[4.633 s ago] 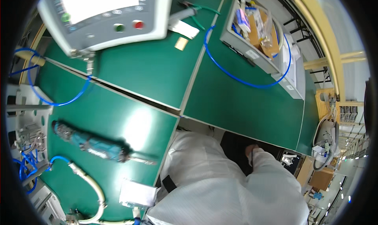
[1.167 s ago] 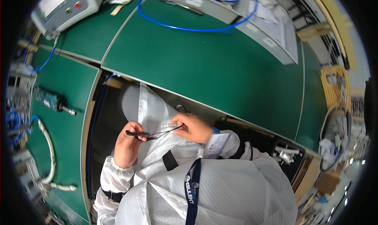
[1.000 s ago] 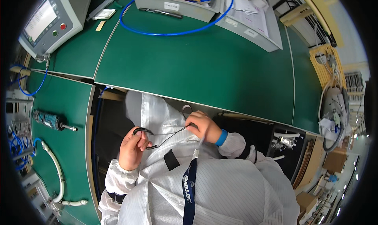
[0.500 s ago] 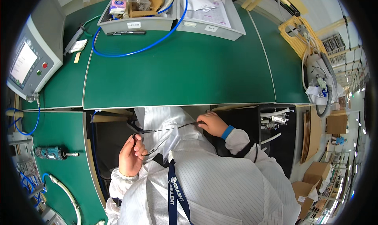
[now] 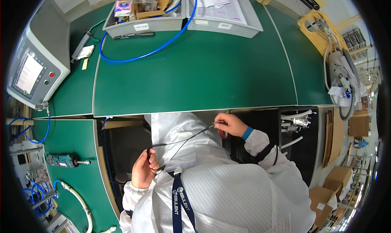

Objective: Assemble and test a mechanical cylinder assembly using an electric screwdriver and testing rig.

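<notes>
A thin black coiled cord (image 5: pixel 179 142) stretches slantwise above my lap, in front of the bench edge. My left hand (image 5: pixel 143 171) is curled round its coiled end, palm partly up, with the thumb and forefinger together. At the other end my right hand (image 5: pixel 232 125) pinches the cord between thumb and fingers; a blue band (image 5: pixel 247 132) circles that wrist. A second thin strand runs down from the cord toward my waist. A dark lanyard (image 5: pixel 177 202) hangs over my white striped coat. Some small red thing shows under my right fingers, too little of it to name.
Ahead is a green workbench (image 5: pixel 195 82) with two grey bins (image 5: pixel 146 26) and a looping blue hose (image 5: pixel 157 51). A grey machine with a screen (image 5: pixel 30 74) stands at left, above a cordless drill (image 5: pixel 65 161). Metal fittings (image 5: pixel 299 122) lie at right, near cardboard boxes (image 5: pixel 326 192).
The view has shifted a little. My right hand has turned and drawn slightly farther from the left, and the cord slants up toward it more steeply. Both hands keep their hold.
</notes>
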